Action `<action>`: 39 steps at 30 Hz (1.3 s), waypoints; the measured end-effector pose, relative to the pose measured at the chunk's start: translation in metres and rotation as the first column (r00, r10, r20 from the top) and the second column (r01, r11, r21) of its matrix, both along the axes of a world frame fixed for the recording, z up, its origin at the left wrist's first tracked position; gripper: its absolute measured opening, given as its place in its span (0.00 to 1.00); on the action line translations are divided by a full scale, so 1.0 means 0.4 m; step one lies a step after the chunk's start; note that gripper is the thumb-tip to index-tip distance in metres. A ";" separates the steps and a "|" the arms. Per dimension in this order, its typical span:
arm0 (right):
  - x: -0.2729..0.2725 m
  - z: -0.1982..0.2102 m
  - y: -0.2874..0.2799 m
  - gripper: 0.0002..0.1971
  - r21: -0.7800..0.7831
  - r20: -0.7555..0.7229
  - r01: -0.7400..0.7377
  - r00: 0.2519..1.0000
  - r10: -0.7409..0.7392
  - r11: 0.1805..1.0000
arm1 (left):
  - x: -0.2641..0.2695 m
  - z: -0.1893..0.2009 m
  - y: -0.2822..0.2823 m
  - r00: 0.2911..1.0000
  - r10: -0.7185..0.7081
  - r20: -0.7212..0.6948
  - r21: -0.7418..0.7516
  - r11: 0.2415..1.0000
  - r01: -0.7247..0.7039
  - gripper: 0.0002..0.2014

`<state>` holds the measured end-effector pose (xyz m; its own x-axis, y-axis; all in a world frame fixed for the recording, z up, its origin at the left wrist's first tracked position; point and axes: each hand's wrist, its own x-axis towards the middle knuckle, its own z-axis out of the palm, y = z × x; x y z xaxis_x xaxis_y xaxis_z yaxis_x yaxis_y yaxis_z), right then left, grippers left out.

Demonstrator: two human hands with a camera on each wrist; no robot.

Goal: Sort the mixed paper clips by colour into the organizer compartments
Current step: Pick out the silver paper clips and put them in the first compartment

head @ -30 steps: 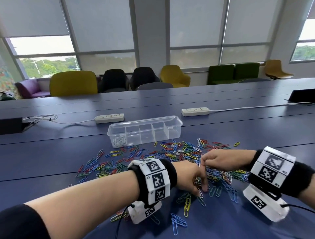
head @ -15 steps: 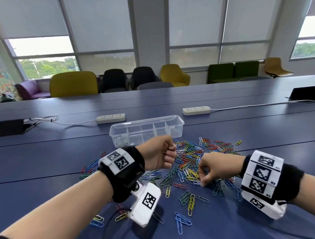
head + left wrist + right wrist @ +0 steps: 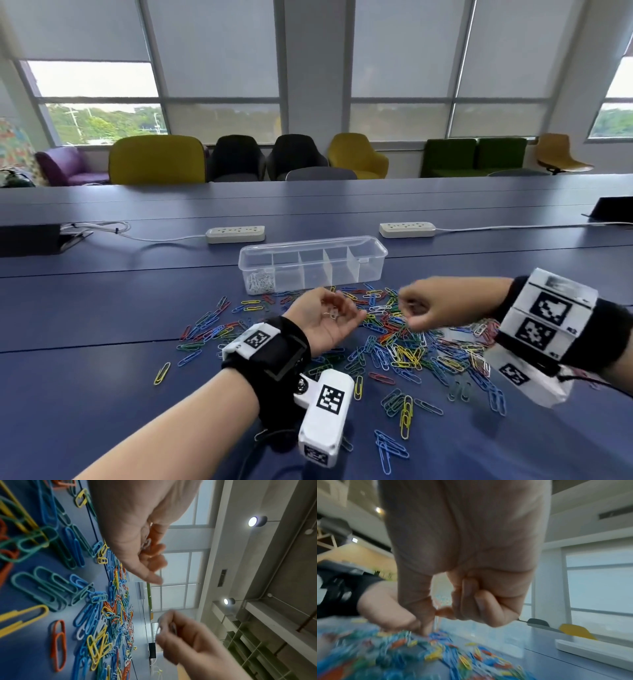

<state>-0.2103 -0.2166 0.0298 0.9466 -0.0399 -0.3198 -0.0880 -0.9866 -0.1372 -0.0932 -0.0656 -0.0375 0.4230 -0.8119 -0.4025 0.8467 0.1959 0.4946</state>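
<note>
A: The left hand is turned palm up above the pile, fingers cupped loosely round a few white clips. Nothing pins them; tip that palm on the way to the organizer and they slide straight back among the colours.

B: And the right hand?

A: Thumb and forefinger are pinched together, other fingers curled in, just right of the left palm. The left wrist view shows what looks like one pale clip in that pinch, though it is blurred, so the colour is not certain.

B: So a bad hand-over could lose it.

A: Yes. If the pinch lets go short of the cupped palm, the clip drops into the pile on the desk and must be hunted out again. Clips also hook each other; a coloured one could ride along unseen.

B: Where should they go?

A: The far-left compartment already holds white clips; the other four look empty. The organizer stands at the far edge of the pile. A careless tip over the divider would put white clips in the next cell.

B: And the box itself?

A: Light plastic, by the look of it. A knock from a wrist could shove it.
</note>
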 end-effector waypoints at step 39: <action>0.047 -0.136 -0.035 0.10 0.150 -0.028 0.112 0.994 -0.109 0.982 | 0.031 0.035 -0.106 -0.255 -0.888 0.383 0.779 0.459 -0.428 0.13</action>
<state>-0.1914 -0.2304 -0.0247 0.9328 -0.0934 -0.3482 -0.1991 -0.9387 -0.2816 -0.0808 -0.1079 -0.0234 0.5884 -0.7622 -0.2700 -0.7290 -0.6445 0.2306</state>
